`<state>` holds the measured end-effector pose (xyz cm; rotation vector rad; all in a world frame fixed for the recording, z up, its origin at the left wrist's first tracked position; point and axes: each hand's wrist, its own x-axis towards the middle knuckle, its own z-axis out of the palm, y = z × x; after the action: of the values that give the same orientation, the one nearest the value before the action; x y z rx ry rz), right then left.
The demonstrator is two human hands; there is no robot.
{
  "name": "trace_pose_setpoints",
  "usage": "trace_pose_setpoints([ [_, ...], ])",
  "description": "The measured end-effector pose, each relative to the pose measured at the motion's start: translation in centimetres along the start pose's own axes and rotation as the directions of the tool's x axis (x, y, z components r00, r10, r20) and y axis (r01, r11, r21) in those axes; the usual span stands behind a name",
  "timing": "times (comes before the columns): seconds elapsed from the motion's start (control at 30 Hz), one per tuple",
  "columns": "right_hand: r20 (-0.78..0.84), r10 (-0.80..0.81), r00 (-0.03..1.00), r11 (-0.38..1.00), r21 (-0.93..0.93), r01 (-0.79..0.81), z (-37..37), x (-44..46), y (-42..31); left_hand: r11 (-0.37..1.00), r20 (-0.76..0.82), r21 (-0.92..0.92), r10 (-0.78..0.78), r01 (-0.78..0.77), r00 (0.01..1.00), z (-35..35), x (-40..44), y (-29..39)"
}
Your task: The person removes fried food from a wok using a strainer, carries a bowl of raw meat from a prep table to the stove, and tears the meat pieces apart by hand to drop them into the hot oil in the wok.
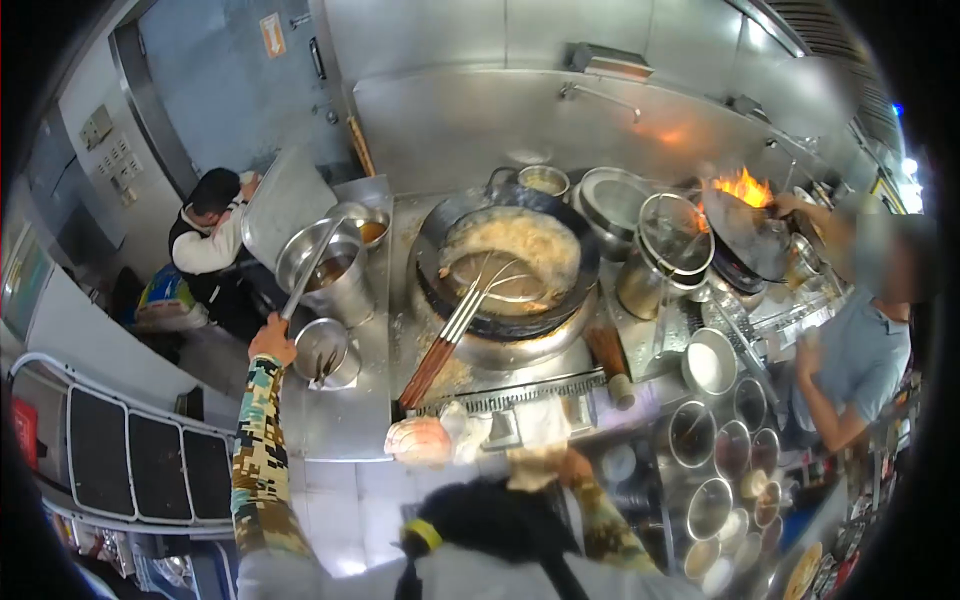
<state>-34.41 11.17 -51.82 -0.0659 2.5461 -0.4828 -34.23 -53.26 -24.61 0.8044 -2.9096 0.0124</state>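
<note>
My left hand (272, 340) is closed around the end of a long metal ladle handle (313, 268), beside a steel pot of dark liquid (333, 272). My right hand (572, 466) is low at the counter's front edge, against a pale cloth (541, 424); its fingers are too unclear to make out. Between and beyond my hands, a large black wok (428, 240) holds foaming, light-brown contents. A wire skimmer (515, 281) and a mesh strainer lie over it, with wooden handles (428, 372) toward me.
A brush (607, 360) lies right of the wok. Farther right are a strainer over a pot (640, 290), a flaming wok (735, 235), a co-worker (860, 350) and several round containers (708, 510). Another person (210, 245) is at left. A small pot (324, 352) stands near my left hand.
</note>
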Motion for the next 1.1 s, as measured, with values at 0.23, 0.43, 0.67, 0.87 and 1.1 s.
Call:
trace_pose_setpoints([
  [0.23, 0.165, -0.423, 0.891, 0.906, 0.057, 0.420, -9.8, -8.6, -4.1, 0.528, 0.133, -0.841, -0.016, 0.122, 0.991, -2.4, -1.6, 5.7],
  [0.43, -0.110, -0.664, 0.739, 0.323, 0.850, 0.416, -21.1, -11.8, -19.5, -0.381, 0.185, -0.839, 0.470, 0.387, 0.863, -6.7, -15.8, 25.7],
  [0.67, -0.306, -0.516, 0.800, -0.036, 0.941, 0.337, -21.4, -10.4, -20.5, 0.188, -0.051, -0.953, 0.677, -0.239, 0.735, -4.9, -21.1, 29.6],
  [0.87, -0.341, -0.317, 0.885, -0.060, 0.938, 0.341, -28.1, -11.8, -16.7, 0.862, -0.135, -0.089, 0.486, -0.499, 0.863, 1.4, -14.0, 24.0],
  [1.1, -0.512, -0.258, 0.820, 0.361, 0.736, 0.573, -22.9, -8.3, -11.2, 0.789, -0.130, -0.193, 0.569, -0.584, 0.812, -1.7, -9.6, 24.0],
])
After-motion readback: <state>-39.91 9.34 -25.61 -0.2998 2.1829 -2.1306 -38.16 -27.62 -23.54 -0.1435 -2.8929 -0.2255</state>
